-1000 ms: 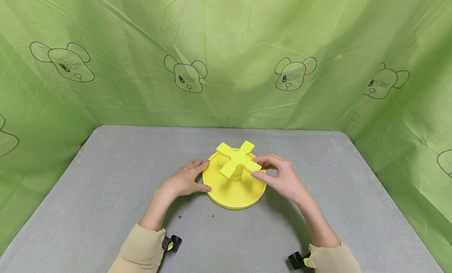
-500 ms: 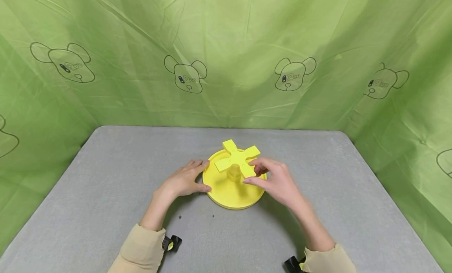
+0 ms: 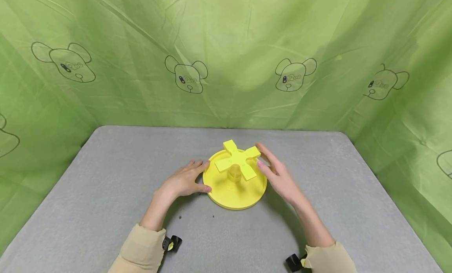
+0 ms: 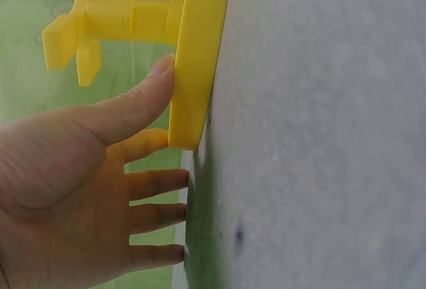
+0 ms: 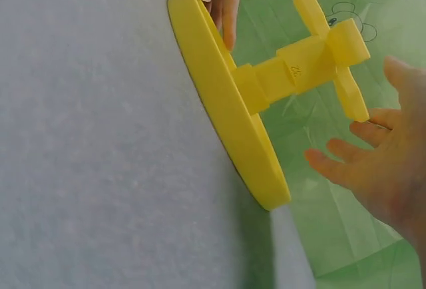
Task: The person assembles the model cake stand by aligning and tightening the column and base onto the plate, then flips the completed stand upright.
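A round yellow base [image 3: 229, 198] with a raised rim lies flat on the table. From its middle rises a yellow stepped column [image 4: 110, 16] marked with small digits, topped by a four-armed yellow cross [image 3: 239, 158]. My left hand [image 3: 183, 181] rests at the base's left edge: thumb and index finger touch the rim, while the other fingertips reach down to the tabletop. On the opposite side, my right hand [image 3: 280, 179] has its fingers spread beside one cross arm [image 5: 351, 96], holding nothing. Whether a fingertip of it brushes that arm, I cannot tell.
Under everything is a grey table [image 3: 123, 167] with rounded far corners. Green cloth [image 3: 233, 61] printed with mouse-like heads hangs behind and at both sides. Small dark specks [image 3: 180, 217] dot the table in front of the base.
The cross has turned clockwise, seen from above, with my right hand pinching one arm. That hand has since let go and moved back to the upper right arm. My left hand stayed put.
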The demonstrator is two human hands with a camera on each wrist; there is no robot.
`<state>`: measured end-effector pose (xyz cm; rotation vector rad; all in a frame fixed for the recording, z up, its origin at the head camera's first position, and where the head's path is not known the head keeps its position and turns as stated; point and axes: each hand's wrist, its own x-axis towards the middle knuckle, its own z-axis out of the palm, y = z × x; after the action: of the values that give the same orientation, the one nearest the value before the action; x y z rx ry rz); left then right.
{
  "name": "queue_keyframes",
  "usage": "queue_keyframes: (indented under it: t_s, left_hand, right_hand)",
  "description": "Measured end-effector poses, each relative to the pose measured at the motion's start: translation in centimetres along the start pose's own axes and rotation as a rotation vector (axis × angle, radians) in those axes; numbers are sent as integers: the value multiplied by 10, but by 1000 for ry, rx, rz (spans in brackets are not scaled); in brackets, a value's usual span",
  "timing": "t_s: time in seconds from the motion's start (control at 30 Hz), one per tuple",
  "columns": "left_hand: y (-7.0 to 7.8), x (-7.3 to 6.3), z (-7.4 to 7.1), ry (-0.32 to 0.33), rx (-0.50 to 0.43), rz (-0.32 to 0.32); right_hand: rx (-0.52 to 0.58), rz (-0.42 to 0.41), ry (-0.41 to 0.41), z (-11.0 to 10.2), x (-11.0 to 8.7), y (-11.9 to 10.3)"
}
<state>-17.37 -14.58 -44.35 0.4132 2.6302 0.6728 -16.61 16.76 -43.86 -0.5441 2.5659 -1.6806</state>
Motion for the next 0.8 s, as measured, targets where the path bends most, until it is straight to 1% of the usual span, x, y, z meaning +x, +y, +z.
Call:
queue_keyframes:
  t_s: [0.1, 0.17, 0.23, 0.43, 0.67, 0.8]
  left_hand:
    - [0, 0, -1, 2, -3, 4]
    - [0, 0, -1, 2, -3, 5]
    - [0, 0, -1, 1, -2, 4]
    - [0, 1, 0, -3, 4, 0]
    - [-1, 1, 0, 3, 9, 3]
    - [-1, 1, 0, 2, 9, 2]
  right_hand:
    - [76, 15, -44, 0, 0, 1]
    - [101, 10, -38, 0, 0, 1]
    - [97, 4, -15, 0, 1, 0]
    - [15, -13, 52, -3, 1, -1]
    - [-80, -60, 74, -5, 0, -4]
    - [-138, -59, 68, -6, -2, -8]
